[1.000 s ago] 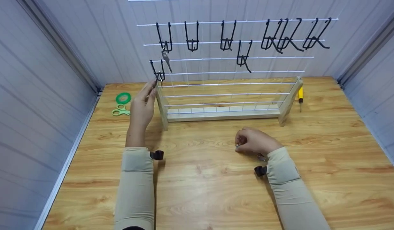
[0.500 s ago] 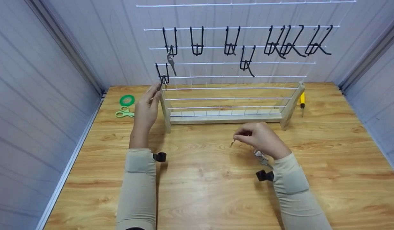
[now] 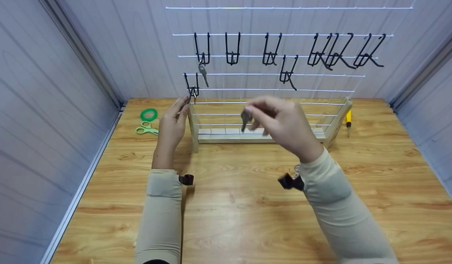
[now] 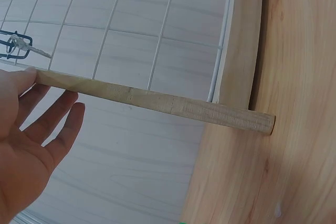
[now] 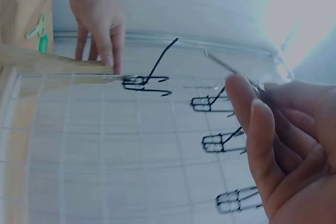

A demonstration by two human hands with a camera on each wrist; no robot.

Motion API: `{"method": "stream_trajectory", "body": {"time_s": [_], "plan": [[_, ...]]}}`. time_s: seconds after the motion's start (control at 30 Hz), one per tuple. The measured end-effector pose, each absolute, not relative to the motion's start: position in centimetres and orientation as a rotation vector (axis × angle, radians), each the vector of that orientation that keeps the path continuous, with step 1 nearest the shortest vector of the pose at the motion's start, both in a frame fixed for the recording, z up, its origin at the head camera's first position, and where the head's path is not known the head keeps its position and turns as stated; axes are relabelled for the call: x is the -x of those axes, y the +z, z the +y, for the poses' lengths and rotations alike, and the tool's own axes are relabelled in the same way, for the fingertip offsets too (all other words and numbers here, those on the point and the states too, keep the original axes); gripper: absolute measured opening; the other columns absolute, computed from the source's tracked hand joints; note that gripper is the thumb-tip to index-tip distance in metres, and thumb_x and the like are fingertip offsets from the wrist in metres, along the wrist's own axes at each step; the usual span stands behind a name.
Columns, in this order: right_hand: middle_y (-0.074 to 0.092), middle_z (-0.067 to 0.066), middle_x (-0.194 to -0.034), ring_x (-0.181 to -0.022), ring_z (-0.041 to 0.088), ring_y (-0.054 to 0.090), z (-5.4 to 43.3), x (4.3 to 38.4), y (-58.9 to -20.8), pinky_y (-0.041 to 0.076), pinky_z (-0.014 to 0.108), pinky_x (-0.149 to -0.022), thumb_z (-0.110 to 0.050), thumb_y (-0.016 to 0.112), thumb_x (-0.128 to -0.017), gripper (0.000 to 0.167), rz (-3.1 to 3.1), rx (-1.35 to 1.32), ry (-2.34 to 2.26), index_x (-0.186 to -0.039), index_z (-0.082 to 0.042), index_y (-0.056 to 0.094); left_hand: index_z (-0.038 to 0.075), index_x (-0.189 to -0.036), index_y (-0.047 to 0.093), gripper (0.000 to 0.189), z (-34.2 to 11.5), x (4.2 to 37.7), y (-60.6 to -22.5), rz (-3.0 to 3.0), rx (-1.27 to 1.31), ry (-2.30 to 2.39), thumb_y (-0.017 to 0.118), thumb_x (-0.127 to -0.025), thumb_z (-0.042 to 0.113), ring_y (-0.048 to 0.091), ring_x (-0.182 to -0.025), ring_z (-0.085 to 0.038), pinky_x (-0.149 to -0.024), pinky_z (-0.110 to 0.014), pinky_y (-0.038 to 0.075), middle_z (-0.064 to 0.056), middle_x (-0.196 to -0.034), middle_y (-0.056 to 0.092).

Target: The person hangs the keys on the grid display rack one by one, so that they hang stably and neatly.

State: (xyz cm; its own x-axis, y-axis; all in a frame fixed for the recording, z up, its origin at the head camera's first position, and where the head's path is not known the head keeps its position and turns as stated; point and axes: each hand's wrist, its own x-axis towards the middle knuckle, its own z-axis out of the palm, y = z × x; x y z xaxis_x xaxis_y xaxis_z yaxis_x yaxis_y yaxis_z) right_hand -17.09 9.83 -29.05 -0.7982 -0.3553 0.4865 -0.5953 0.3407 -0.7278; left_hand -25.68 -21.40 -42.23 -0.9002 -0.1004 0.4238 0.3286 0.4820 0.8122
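My right hand (image 3: 284,126) pinches a key (image 3: 245,120) between thumb and fingertips, held up in front of the wire rack (image 3: 260,138). The key's shaft also shows in the right wrist view, pointing out past the fingertips. At the rack's left side my left hand (image 3: 171,123) grips the upper end of the wooden side post (image 4: 157,102), its other fingers loosely bent below. Just beside these fingers, a lower black hook (image 3: 192,86) bears a key (image 4: 31,48). Another key (image 3: 203,75) hangs on the black hook (image 3: 202,47) above it.
Several black hooks (image 3: 232,49) hang along the rack's upper wires. Some shiny metal pieces (image 3: 297,168) lie under my right wrist, partly hidden. Green tape (image 3: 149,110) and scissors (image 3: 146,128) lie at left. A yellow-handled screwdriver (image 3: 348,119) lies at right.
My right hand has lifted a key from the table and carried it up and forward to the rack. The left hand stays at the side post. The head view has shifted slightly.
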Motion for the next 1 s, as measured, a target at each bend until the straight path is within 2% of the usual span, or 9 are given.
{"method": "stream_trajectory", "body": {"time_s": [0.2,0.43,0.6,0.87,1.0], "plan": [[0.081,0.005,-0.097,-0.062,0.01,0.073,7.3,19.8,-26.2,0.057,0.023,-0.044,-0.021,0.067,-0.108,0.02,-2.223,-0.813,1.43,-0.116,-0.006,0.077,0.014,-0.154,0.06,0.042,-21.5,25.4,-42.3,-2.338,0.166,-1.373,0.054,-0.114,0.025,0.057,-0.148,-0.031,-0.118,-0.047,0.057,-0.012,-0.162,0.055],[0.082,0.004,-0.102,-0.059,0.009,0.072,5.8,21.5,-24.9,0.056,0.02,-0.047,-0.024,0.062,-0.111,0.024,-2.176,-0.738,1.415,-0.121,-0.007,0.075,0.015,-0.154,0.06,0.042,-21.3,25.2,-42.1,-2.342,0.169,-1.345,0.054,-0.114,0.025,0.058,-0.147,-0.03,-0.117,-0.047,0.058,-0.01,-0.162,0.056],[0.083,0.006,-0.104,-0.06,0.009,0.073,5.5,22.0,-24.6,0.06,0.02,-0.052,-0.025,0.061,-0.111,0.025,-2.233,-0.683,1.394,-0.122,-0.008,0.075,0.012,-0.153,0.06,0.042,-21.1,25.2,-41.8,-2.317,0.194,-1.341,0.054,-0.114,0.027,0.06,-0.145,-0.03,-0.115,-0.046,0.059,-0.011,-0.161,0.058],[0.082,0.005,-0.106,-0.059,0.01,0.072,5.4,22.5,-25.0,0.059,0.024,-0.049,-0.026,0.059,-0.112,0.026,-2.287,-0.641,1.387,-0.124,-0.008,0.074,0.013,-0.153,0.061,0.042,-21.2,25.1,-41.8,-2.317,0.196,-1.341,0.054,-0.114,0.027,0.061,-0.144,-0.03,-0.115,-0.046,0.059,-0.01,-0.161,0.058],[0.08,0.003,-0.118,-0.063,0.011,0.073,5.5,22.4,-25.4,0.059,0.022,-0.05,-0.025,0.055,-0.114,0.03,-2.328,-0.633,1.32,-0.133,-0.01,0.071,0.013,-0.152,0.061,0.041,-21.3,25.0,-41.8,-2.311,0.195,-1.35,0.054,-0.114,0.027,0.061,-0.144,-0.03,-0.114,-0.045,0.06,-0.01,-0.161,0.057]]}}
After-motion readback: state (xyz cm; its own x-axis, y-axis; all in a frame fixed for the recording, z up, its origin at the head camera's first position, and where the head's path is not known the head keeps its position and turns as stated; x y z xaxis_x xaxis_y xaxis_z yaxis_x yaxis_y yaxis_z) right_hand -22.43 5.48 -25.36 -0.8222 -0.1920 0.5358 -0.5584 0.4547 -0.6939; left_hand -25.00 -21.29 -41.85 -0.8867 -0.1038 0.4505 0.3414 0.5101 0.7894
